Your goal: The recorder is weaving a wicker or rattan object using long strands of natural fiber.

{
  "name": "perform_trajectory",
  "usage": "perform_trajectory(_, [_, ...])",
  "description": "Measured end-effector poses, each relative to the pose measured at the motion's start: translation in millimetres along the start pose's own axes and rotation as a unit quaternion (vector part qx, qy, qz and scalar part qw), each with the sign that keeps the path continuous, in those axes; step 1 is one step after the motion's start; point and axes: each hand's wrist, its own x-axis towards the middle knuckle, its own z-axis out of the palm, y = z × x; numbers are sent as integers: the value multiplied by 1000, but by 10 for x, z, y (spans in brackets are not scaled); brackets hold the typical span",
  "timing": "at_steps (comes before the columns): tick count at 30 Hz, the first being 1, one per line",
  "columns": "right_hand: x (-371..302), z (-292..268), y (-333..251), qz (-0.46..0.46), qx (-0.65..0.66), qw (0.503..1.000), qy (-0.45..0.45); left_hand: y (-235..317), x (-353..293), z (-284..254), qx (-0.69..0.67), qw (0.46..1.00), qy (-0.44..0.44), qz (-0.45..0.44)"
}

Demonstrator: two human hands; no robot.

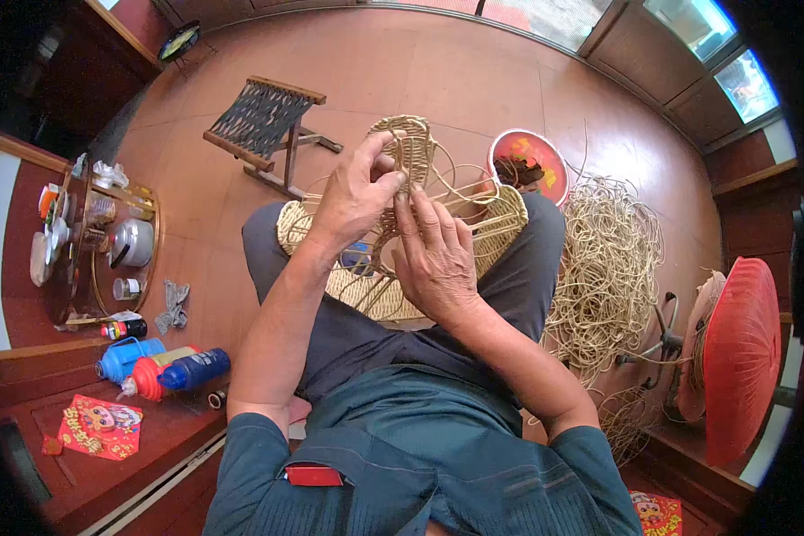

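A woven straw piece rests across my lap, with a curved body [375,299] and a narrow upright panel [414,143] rising from its middle. Strands span between the panel and the side sections. On the panel's left, my left hand [359,195] is closed, thumb and forefinger pinching a straw cord against the weave. My right hand [439,255] grips the panel's lower right part, its fingers long against the weave and fingertips close to the left thumb. A loose cord [456,189] curves off to the right. The panel's underside is hidden.
A folding stool [268,121] stands ahead on the left. To the right lie a red-rimmed basin [554,170] holding brown scraps, a big heap of cord [603,268] and a red-covered fan [741,357]. At left are bottles [195,369] and a small shelf holding a kettle [132,242].
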Motion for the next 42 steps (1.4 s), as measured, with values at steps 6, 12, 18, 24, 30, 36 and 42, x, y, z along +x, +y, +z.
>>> perform_trajectory(6, [37,-38,20,6,13,1000,-8,143,-57,-27,55,998,-20,-16])
perform_trajectory(12, [37,-43,61,4,57,998,3,97,-103,-105,55,998,-39,-14])
perform_trajectory(18, [62,-56,50,11,81,997,9,119,-21,-97,-47,996,-73,5])
perform_trajectory(24, [70,-72,67,17,82,996,8,143,-49,-142,75,994,-75,-9])
perform_trajectory(30, [75,-75,71,9,81,997,16,31,-152,-223,-1,997,-72,13])
perform_trajectory(36, [75,-79,87,9,116,993,31,78,-140,-209,-75,993,-78,-45])
perform_trajectory(42, [106,-57,127,19,119,992,46,119,-409,-153,278,946,122,113])
